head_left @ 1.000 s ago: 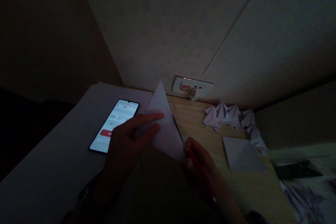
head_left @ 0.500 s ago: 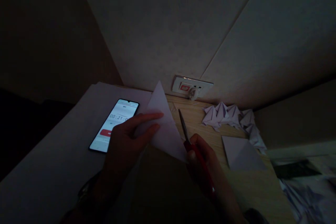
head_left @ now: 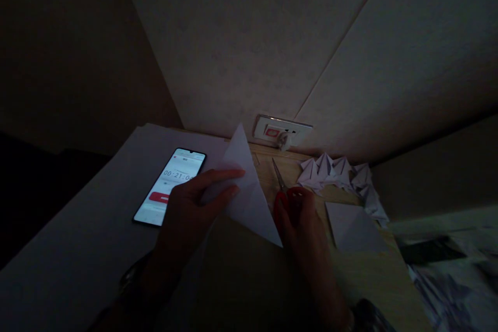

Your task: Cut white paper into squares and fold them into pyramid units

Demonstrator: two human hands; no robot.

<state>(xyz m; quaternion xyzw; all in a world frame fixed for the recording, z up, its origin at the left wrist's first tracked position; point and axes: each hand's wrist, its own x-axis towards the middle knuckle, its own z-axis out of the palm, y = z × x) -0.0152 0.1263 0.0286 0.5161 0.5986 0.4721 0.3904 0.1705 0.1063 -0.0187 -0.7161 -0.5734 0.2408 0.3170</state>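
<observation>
A white sheet of paper folded into a triangle (head_left: 249, 202) stands out in front of me, its tip pointing up toward the wall. My left hand (head_left: 194, 202) pinches it at the left side, forefinger and thumb lying on the paper. Red-handled scissors (head_left: 280, 202) are in my right hand (head_left: 305, 228), just right of the paper's long edge, with the blades pointing away from me and looking closed. The scissors and the paper appear apart. How the fingers sit in the handle loops is partly dark.
A lit phone (head_left: 171, 181) showing a timer lies on white paper sheets (head_left: 97, 207) at the left. Several folded paper pieces (head_left: 330, 171) form a curved row at the right, beside a flat folded paper (head_left: 354, 225). A wall socket (head_left: 280, 132) with a plug sits behind the wooden table (head_left: 373, 280).
My right hand has turned the scissors over, so the red handle loops now face up and the blades sit slightly farther right. The left hand keeps its hold on the paper.
</observation>
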